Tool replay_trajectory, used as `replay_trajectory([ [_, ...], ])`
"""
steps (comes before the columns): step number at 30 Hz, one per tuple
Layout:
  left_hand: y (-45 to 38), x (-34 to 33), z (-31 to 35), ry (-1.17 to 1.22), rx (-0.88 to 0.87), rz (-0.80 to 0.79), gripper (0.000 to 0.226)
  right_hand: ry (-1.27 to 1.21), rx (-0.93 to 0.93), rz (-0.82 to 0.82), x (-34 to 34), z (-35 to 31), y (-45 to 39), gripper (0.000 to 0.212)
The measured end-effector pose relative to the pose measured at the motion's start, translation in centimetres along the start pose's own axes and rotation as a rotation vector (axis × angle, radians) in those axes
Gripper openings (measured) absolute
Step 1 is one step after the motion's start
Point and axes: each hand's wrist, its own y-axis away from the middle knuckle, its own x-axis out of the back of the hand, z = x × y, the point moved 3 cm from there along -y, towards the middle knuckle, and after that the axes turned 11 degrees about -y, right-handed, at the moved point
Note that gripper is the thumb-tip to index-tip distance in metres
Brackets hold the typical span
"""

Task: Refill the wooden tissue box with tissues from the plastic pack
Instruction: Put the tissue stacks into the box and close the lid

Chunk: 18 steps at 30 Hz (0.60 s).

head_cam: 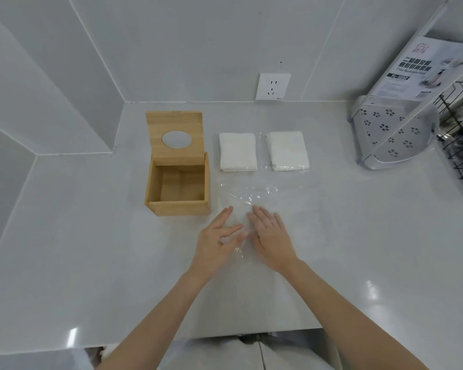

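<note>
Countertop (91, 249), wooden tissue box (177, 194) lid upright

Bright, even overhead light; small glare spots on the glossy countertop (72, 335); soft shadows; wide-angle bending at edges; slightly blurred corners.

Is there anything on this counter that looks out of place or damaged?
Nothing is damaged or spilled. The wooden tissue box stands empty with its lid up. Both hands rest flat on crinkled clear plastic, which also reaches under the right tissue stack.
</note>
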Motion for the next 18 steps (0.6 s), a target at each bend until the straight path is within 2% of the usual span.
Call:
replay_trajectory([
  [3, -0.5, 0.4, -0.6, 0.054, 0.195, 0.068, 0.038, 0.01, 0.065, 0.113, -0.3, 0.3, 0.2, 0.034],
  [7, -1.8, 0.7, -0.9, 0.185, 0.451, 0.231, 0.02, 0.003, 0.063, 0.222, 0.2, -0.2, 0.7, 0.023],
  [10, -2.7, 0.4, -0.6, 0.276, 0.489, 0.229, 0.007, -0.015, 0.06, 0.239, 0.6, -0.5, 0.8, 0.024],
  [13, -2.7, 0.1, -0.5, 0.36, 0.514, 0.221, 0.022, -0.018, 0.044, 0.21, 0.2, -0.4, 0.3, 0.033],
  [18, -2.3, 0.1, -0.7, 0.411, 0.533, 0.202, 0.022, 0.05, 0.0, 0.132, 0.2, -0.6, -2.6, 0.046],
])
